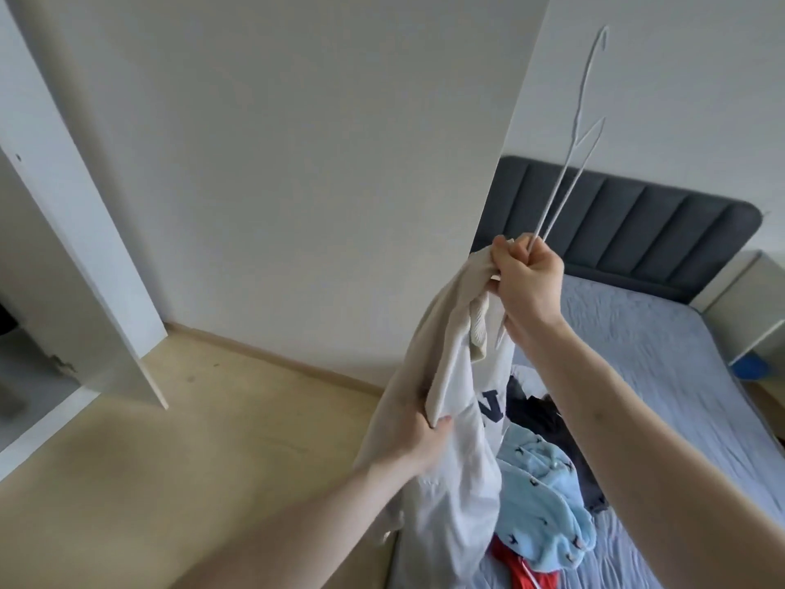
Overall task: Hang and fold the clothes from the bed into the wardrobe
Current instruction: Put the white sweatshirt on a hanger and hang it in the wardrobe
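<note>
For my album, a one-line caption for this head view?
Right hand grips white hanger and cream sweatshirt; left hand holds its side.

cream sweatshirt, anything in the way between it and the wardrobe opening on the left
Nothing visible: bare floor lies between the cream sweatshirt and the wardrobe, whose door stands open. The wardrobe interior is barely in view.

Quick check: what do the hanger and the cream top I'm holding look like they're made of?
Hanger: thin white wire, probably coated metal; slim, rigid, matte. Cream top: soft knit or jersey, likely cotton; it drapes in folds and shows ribbed trim near the right hand.
</note>
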